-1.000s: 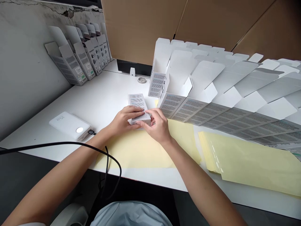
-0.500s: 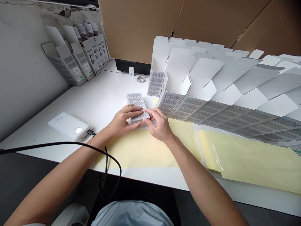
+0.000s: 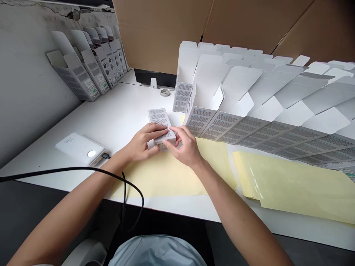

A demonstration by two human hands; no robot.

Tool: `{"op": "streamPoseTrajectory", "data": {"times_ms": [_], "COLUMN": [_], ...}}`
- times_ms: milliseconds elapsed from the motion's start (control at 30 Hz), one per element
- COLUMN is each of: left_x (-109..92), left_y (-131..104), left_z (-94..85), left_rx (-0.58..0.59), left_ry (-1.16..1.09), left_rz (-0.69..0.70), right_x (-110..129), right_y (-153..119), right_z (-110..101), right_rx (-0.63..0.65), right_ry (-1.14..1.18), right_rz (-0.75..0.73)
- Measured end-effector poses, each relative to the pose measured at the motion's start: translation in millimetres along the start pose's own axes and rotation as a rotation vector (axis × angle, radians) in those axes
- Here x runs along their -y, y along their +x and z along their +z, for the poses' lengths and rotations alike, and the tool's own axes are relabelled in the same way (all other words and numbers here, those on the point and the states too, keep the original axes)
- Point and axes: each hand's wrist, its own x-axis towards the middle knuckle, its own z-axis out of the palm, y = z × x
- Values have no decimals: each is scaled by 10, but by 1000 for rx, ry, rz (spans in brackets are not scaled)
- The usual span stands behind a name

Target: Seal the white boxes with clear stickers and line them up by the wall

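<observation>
A small white printed carton (image 3: 158, 115) lies on its side in front of me, its near end facing my body. Across its top stretch the fingers of my left hand (image 3: 143, 143), with the thumb by the near left corner, so the box is held from that side. My right hand (image 3: 186, 146) grips the near right corner; its thumb presses the end face and its forefinger rests on top. Its other fingers are curled and partly hidden. Beneath the hands a pale yellow sheet (image 3: 172, 177) covers part of the white table (image 3: 122, 111).
Rows of open-topped cartons (image 3: 230, 127) stand at the right, with more cartons (image 3: 85, 79) along the left wall. A stack of yellow sheets (image 3: 294, 184) lies front right. A white power bank (image 3: 77, 147) with a black cable (image 3: 83, 169) sits left. Brown cardboard (image 3: 163, 33) rises behind.
My right thumb has slid left along the carton's near end. My left thumb has drawn back left from that end. The carton stays in about the same place.
</observation>
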Motion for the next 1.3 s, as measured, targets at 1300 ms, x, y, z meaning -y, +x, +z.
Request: {"op": "streamPoseTrajectory", "data": {"times_ms": [1300], "left_x": [63], "left_y": [9], "left_z": [68], "left_rx": [-58], "left_ry": [19], "left_rz": [1], "right_x": [150], "right_y": [59], "right_z": [137], "right_rx": [-64], "right_ry": [434], "right_rz": [557]}}
